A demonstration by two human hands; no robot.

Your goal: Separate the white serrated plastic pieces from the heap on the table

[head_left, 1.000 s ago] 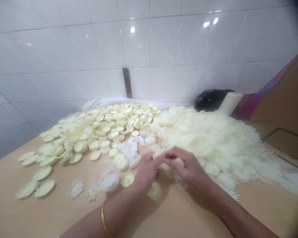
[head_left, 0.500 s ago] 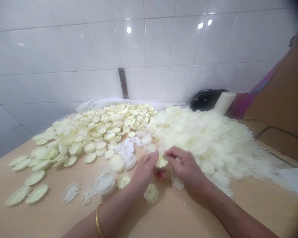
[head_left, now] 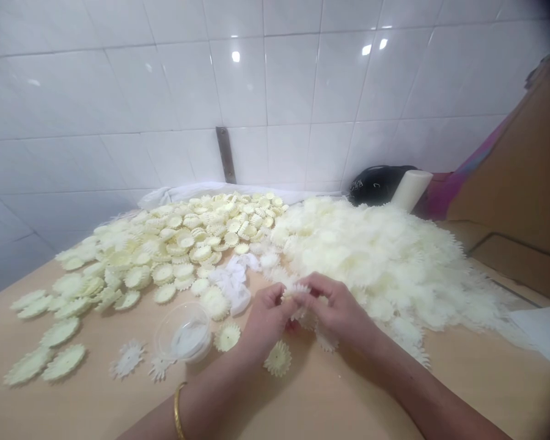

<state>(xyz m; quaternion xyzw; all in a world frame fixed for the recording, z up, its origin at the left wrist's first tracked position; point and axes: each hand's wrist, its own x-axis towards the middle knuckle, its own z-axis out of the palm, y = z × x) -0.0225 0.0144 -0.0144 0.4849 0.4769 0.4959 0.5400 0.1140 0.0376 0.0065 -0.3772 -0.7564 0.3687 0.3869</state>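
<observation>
My left hand point(head_left: 266, 321) and my right hand point(head_left: 337, 311) meet over the wooden table point(head_left: 302, 403), both pinching one small pale toothed disc point(head_left: 296, 289) between fingertips. A gold bangle point(head_left: 179, 410) sits on my left wrist. Just below the hands lies a pale yellow toothed disc point(head_left: 278, 358). A large heap of white frilly discs point(head_left: 385, 256) rises right behind my right hand. A spread of yellowish finished discs point(head_left: 178, 244) covers the table to the left.
A small clear plastic cup point(head_left: 186, 333) stands left of my left hand, with a crumpled white cloth point(head_left: 236, 281) behind it. A black object point(head_left: 376, 183) and a white cylinder point(head_left: 410, 189) rest against the tiled wall. A brown board point(head_left: 522, 177) leans at right.
Both hands stayed together at the same spot, turning the small disc between the fingertips; half a second ago it showed yellowish and flat, now its toothed edge shows. The camera shifted slightly.
</observation>
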